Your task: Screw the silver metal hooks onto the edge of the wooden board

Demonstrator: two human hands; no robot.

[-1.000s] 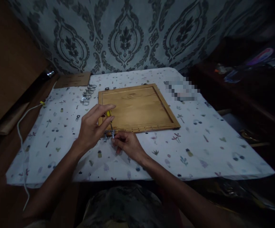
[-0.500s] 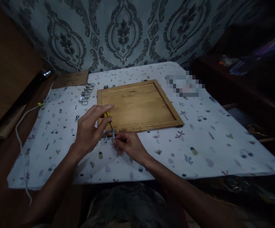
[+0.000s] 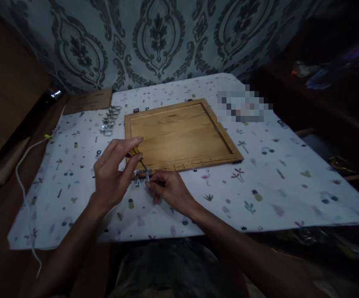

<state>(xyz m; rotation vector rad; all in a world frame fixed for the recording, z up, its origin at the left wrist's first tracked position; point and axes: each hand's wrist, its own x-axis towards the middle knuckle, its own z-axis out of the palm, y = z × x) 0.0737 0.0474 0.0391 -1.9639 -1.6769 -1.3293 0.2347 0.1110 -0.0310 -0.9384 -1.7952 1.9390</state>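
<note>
My left hand (image 3: 114,169) pinches the yellow handle of a small screwdriver (image 3: 135,152) between thumb and fingers. The dark shaft slants down to the right, its tip at a small silver metal clip (image 3: 147,177) on the near left edge of a framed wooden panel (image 3: 179,134). The fingers of my right hand (image 3: 169,188) are closed on that clip's lower end. Just left of it, a second silver clip (image 3: 137,180) hangs at the same edge. Small dark marks run along this edge. The exact tip contact is too small to make out.
A row of several silver metal clips (image 3: 110,120) lies left of the panel. Behind them is a flat piece of brown cardboard (image 3: 89,101). The printed white cloth (image 3: 198,215) covers the table. A white cable (image 3: 24,192) hangs at the left; a pixelated patch (image 3: 244,105) sits back right.
The screwdriver leans further left at its handle, and my left hand has shifted slightly left with it. My right hand keeps its hold on the clip. The whole view has shifted a little.
</note>
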